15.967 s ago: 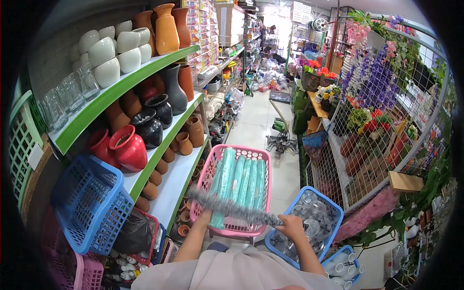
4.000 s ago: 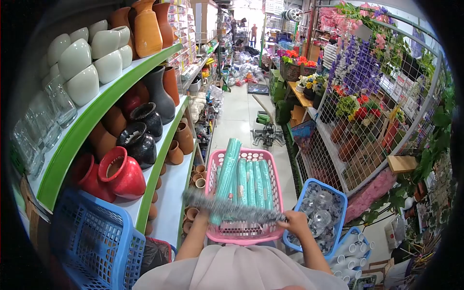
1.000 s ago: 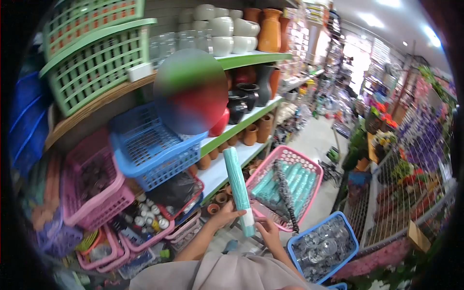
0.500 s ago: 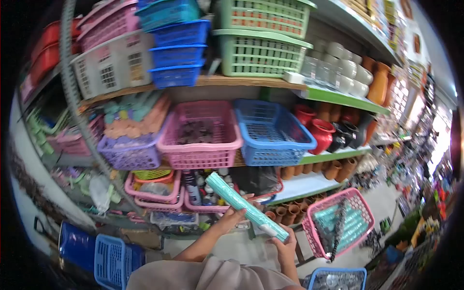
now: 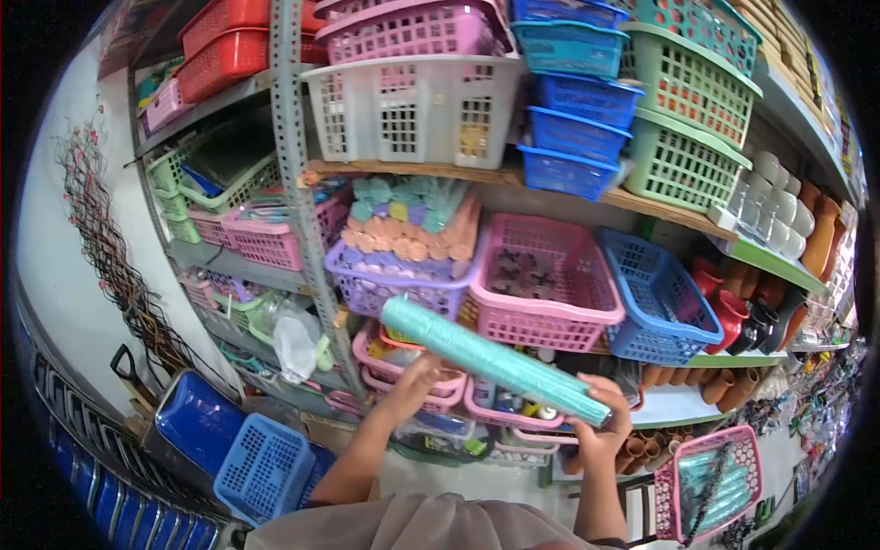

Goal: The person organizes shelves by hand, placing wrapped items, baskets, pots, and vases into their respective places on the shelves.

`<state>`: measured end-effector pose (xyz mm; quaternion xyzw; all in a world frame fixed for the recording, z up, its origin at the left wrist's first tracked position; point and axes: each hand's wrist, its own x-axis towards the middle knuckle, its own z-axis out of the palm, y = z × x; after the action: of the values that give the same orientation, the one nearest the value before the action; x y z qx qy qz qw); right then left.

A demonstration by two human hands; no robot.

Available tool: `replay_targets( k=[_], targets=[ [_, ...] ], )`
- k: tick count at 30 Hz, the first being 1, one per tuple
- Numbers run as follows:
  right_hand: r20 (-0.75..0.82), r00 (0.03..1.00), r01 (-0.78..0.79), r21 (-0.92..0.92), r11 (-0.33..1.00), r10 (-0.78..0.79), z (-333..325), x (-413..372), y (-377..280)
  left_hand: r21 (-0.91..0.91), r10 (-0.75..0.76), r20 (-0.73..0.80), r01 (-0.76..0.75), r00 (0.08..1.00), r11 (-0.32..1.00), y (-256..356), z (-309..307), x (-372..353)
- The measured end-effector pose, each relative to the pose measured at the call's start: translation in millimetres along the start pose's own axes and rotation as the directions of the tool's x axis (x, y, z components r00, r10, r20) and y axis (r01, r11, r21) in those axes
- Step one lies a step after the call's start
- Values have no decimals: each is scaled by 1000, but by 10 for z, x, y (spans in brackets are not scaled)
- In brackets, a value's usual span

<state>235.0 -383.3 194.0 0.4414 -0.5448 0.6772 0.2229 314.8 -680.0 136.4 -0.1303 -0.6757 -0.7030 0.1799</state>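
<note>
A long teal roll in shiny clear wrapping (image 5: 486, 357) lies across in front of me, tilted down to the right. My left hand (image 5: 420, 385) grips it from below, left of its middle. Around its lower right end, my right hand (image 5: 603, 420) is closed with the thumb underneath. Behind the roll, on the shelf, a purple basket (image 5: 394, 291) is piled with teal, peach and purple wrapped bundles. Low at the right, a pink basket (image 5: 662, 500) contains similar teal rolls and a dark strand.
A pink basket (image 5: 550, 325) and a blue basket (image 5: 665, 339) share the middle shelf. A perforated metal post (image 5: 307, 183) rises at the left. Blue crates (image 5: 266, 467) stand low at the left. Clay pots (image 5: 729, 390) and red vases (image 5: 726, 316) fill the right-hand shelves.
My view has swung left, so the shelves sit further right and the left wall shows. Both hands still hold the teal roll, now nearer and at a flatter slant.
</note>
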Motion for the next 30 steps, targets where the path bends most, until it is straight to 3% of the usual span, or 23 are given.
replay_targets(
  k=[2,6,8,9,11,16,22,25,27,30],
  targets=[
    [10,992,129,-105,986,-129,315,266,-45,81,112,-146,-101,983,992,185,-427,74],
    [78,941,336,-307,891,-328,950,689,-209,311,233,-284,-140,930,940,874,-955,271],
    [109,927,374,-342,862,-358,1254,807,-256,637,439,-253,-193,862,746,842,-1371,450],
    [134,905,422,-392,817,-403,1402,846,-247,637,438,-247,-195,864,746,897,-1506,535],
    [174,884,462,-471,752,-434,1655,869,-240,844,617,-95,-266,781,466,1000,-1698,758],
    [197,885,453,-569,686,-421,2131,938,-237,909,684,-57,-246,727,337,959,-2010,1367],
    [77,881,413,-610,677,-468,2377,949,-125,971,730,-49,-140,681,195,868,-2212,1898],
    [-132,917,268,-495,826,-377,2410,911,28,990,733,-37,-73,679,118,872,-2255,2016],
    [-157,924,238,-473,848,-348,2413,895,123,992,600,-25,-56,799,116,888,-2272,2069],
    [-174,927,222,-460,860,-332,2461,927,199,994,660,-9,-63,751,85,804,-2263,2099]
  ],
)
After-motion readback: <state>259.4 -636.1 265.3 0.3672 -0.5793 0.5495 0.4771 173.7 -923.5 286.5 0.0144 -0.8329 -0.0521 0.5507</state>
